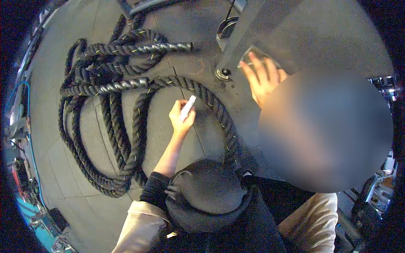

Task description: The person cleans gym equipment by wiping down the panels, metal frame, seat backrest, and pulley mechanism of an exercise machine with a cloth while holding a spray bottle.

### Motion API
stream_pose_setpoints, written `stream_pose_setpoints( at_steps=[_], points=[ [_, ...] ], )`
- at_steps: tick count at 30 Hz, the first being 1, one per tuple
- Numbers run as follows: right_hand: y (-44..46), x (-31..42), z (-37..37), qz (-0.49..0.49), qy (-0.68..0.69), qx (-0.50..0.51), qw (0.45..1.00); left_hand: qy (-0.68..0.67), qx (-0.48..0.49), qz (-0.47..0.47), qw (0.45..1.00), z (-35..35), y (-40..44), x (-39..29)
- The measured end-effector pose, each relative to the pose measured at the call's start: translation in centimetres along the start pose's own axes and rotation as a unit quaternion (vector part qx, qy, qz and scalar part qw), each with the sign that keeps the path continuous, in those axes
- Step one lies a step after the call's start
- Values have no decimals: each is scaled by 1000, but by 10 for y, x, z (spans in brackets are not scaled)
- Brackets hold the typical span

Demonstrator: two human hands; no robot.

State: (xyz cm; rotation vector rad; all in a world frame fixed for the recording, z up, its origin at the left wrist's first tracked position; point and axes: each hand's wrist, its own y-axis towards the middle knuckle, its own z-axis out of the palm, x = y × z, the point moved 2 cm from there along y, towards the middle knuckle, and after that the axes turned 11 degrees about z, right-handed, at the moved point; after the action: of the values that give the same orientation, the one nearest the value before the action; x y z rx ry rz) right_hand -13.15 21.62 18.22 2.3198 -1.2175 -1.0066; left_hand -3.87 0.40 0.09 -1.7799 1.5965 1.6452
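Observation:
My left hand (180, 117) is closed around a slim white stick-like object (188, 106), whose kind I cannot make out. It is held over the dark floor, inside the curve of a thick black rope (211, 103). My right hand (262, 78) reaches out beside the foot of a grey metal post (238, 42), fingers stretched over a thin greyish cloth (249, 54). The cloth is slightly blurred. A blurred round patch hides my right wrist and forearm. Near the fingers, a black knob (226, 72) sits at the post's foot.
Coils of the black rope cover the floor to the left, with two shiny wrapped ends (168, 47). A round metal-rimmed part (228, 30) stands behind the post. A dark rounded cap or hood (209, 185) fills the lower middle. Equipment lines the left edge, with a blue cable (31, 156).

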Motion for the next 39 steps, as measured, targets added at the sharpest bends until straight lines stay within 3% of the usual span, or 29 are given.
stream_pose_setpoints(
  at_steps=[11, 18, 21, 22, 25, 28, 29, 30, 31, 32, 33, 35, 39],
  points=[
    [-96, 35, 89, -227, -8, 152, 962, 3, -21, 20, 1000, -8, 1, 3],
    [-150, -6, 90, -323, 16, 143, 935, 13, 2, -20, 1000, -8, 1, 3],
    [-179, -37, 99, -372, -54, 121, 919, 24, -3, -10, 1000, -7, 1, 2],
    [-184, -51, 97, -352, -17, 159, 922, 18, -5, -9, 1000, -6, 1, 3],
    [-182, -94, 90, -172, 77, 275, 943, -1, -10, -9, 1000, -5, 1, 3],
    [-165, -106, 69, 178, 98, 255, 945, -10, -10, -4, 1000, -3, 1, 1],
    [-172, -115, 75, 361, 226, 250, 869, -5, -11, 0, 1000, -2, 2, 0],
    [-185, -126, 91, 524, 343, 230, 745, 1, -13, 5, 1000, -2, 3, 0],
    [-200, -135, 109, 657, 442, 196, 578, 0, -10, -1, 1000, -2, 3, 0],
    [-222, -150, 130, 739, 436, 136, 495, 0, -9, -6, 1000, -3, 2, 0],
    [-221, -155, 131, 814, 502, 96, 276, 1, -7, -12, 1000, -3, 2, 1],
    [-230, -172, 155, 793, 586, 75, 151, -11, -16, -21, 1000, 0, -3, 10],
    [-201, -170, 178, 728, 673, 11, 127, -10, -8, -21, 1000, 2, -5, 16]
  ],
)
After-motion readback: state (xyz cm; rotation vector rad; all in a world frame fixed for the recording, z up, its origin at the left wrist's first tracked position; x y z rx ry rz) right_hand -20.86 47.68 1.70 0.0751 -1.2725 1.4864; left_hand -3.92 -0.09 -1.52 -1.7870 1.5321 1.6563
